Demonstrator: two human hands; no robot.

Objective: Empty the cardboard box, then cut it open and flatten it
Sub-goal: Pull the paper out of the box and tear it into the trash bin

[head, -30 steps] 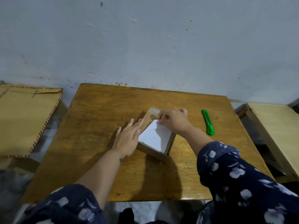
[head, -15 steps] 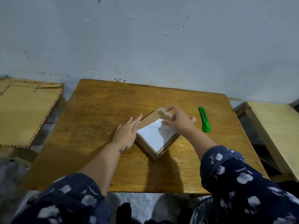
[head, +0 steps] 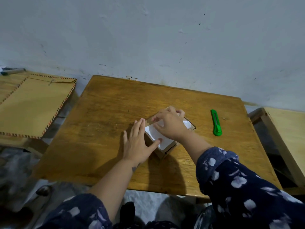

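Head view: on the wooden table (head: 102, 123), the cardboard box (head: 159, 150) could skid toward the green cutter (head: 216, 122) because the left hand (head: 137, 142) only braces it with spread fingers while the right hand (head: 170, 125) pinches the white contents (head: 162, 139).

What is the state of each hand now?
Left hand: open, flat against the cardboard box.
Right hand: fingers curled over the box's white contents; grip cannot be told.
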